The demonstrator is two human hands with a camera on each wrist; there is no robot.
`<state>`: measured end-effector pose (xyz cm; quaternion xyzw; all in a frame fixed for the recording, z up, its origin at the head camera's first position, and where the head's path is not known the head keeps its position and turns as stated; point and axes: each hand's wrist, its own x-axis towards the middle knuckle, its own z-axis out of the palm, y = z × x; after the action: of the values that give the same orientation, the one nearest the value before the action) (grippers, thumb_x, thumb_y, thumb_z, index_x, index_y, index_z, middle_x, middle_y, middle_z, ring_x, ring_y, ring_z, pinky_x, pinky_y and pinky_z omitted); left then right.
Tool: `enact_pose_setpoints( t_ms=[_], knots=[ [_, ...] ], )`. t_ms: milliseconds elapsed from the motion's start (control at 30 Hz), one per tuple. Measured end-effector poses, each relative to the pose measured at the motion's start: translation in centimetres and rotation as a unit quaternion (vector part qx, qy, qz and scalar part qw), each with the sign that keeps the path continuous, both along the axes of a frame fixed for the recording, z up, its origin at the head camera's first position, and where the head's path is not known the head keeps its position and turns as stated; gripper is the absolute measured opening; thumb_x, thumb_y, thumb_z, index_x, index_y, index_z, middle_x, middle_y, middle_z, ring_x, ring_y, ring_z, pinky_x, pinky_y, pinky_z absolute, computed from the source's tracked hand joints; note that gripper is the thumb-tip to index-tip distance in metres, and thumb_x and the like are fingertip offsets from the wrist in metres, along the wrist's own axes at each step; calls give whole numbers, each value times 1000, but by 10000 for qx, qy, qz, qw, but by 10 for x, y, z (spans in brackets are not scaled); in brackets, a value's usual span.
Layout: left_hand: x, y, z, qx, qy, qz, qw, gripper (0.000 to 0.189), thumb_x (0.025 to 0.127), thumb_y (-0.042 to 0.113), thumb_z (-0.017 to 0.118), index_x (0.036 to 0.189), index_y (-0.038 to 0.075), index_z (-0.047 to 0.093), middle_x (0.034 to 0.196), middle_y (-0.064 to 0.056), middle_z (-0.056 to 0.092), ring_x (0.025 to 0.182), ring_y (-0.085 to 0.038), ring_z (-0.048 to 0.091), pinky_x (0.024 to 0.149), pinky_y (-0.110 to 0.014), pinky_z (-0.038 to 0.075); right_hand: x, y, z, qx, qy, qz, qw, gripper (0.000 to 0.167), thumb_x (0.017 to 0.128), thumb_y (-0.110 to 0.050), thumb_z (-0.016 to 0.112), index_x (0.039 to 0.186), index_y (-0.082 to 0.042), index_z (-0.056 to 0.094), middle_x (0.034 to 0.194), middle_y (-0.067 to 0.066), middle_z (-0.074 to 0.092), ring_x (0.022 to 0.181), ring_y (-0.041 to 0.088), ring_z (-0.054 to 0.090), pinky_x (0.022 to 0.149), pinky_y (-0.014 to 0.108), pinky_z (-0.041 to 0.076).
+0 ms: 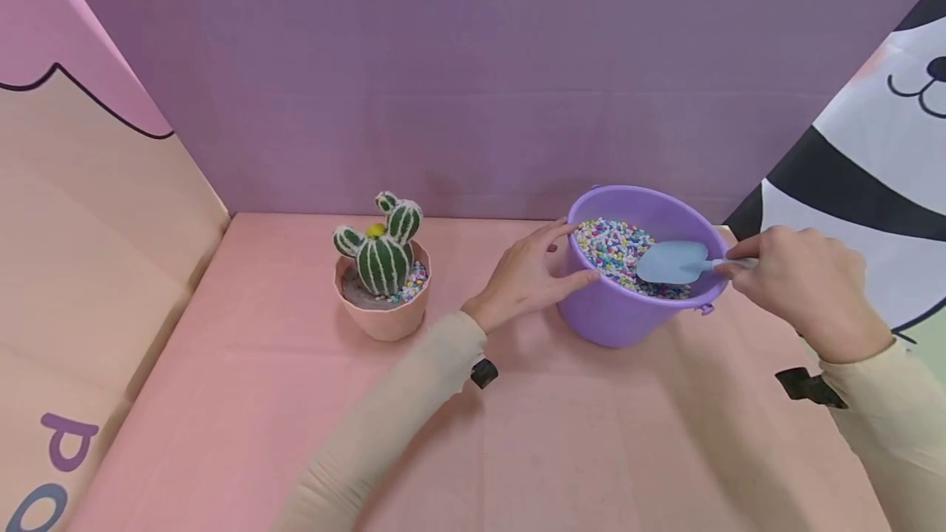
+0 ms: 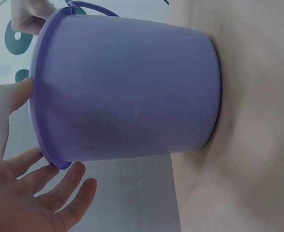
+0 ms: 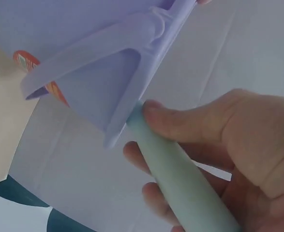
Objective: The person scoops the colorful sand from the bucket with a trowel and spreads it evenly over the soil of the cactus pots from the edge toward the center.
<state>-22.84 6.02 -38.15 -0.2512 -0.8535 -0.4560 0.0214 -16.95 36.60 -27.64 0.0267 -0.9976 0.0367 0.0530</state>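
- Two bare hands are working at a purple bucket point(image 1: 613, 320), which is standing upright on the pink cloth point(image 1: 562, 442), right of centre, near the back wall.
- With our left hand point(image 1: 521, 273) we are touching the bucket's rim on its left side; our thumb is pressing the near part, our fingers are spreading loosely along the part farther back, and we are not clenching them.
- With our right hand point(image 1: 809, 290) we are grasping a pale blue scoop point(image 1: 672, 263) by its handle point(image 3: 175, 174), thumb lying along one side and fingers curling round the other.
- We are holding the scoop across the right side of the rim, so that its blade is reaching into the bucket above many-coloured beads point(image 1: 609, 249); whether the blade is touching them, we are not able to tell.
- Beside the bucket's right side, in the right wrist view, we are seeing its carrying handle point(image 3: 79, 53) hanging against the wall, near an orange label point(image 3: 25, 59).
- Well apart, to the left, a peach pot point(image 1: 388, 321) is standing on the cloth and holding a green cactus point(image 1: 384, 265) with a yellow flower point(image 1: 375, 230).
- Inside that pot, some similar beads point(image 1: 414, 282) are lying to the right of the cactus, while a grey surface point(image 1: 360, 292) is showing to its left.
- Behind everything we are facing a purple backdrop point(image 1: 473, 64), with a panda print point(image 1: 865, 179) filling the right side.
- We are wearing cream sleeves point(image 1: 392, 417), with a dark band point(image 1: 484, 373) sitting near each wrist.
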Motion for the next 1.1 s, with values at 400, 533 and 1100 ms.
enact_pose_setpoints(
  t_ms=[400, 533, 1100],
  knots=[
    [0, 0, -1, 139, -156, 141, 9997, 79, 89, 51, 84, 155, 19, 56, 166, 0, 49, 121, -21, 72, 93, -35, 61, -28, -2, -30, -441, 639, 1261, 9890, 26, 85, -28, 88, 102, -9, 87, 84, 14, 81, 65, 20, 62, 50, 33, 40],
    [0, 0, 1, 140, -216, 155, 9995, 78, 88, 50, 85, 154, 19, 57, 166, 1, 50, 121, -22, 73, 93, -35, 61, -33, -6, -40, -739, 705, 1563, 9824, 23, 83, -26, 90, 99, -10, 88, 88, 14, 82, 71, 21, 66, 52, 29, 41],
    [0, 0, 1, 226, -247, 136, 9993, 79, 87, 51, 86, 154, 19, 58, 167, -1, 49, 119, -24, 74, 90, -33, 62, -36, -13, -46, -853, 584, 969, 9899, 29, 84, -41, 89, 100, -17, 88, 78, 6, 81, 72, 25, 67, 50, 34, 39]
  ],
)
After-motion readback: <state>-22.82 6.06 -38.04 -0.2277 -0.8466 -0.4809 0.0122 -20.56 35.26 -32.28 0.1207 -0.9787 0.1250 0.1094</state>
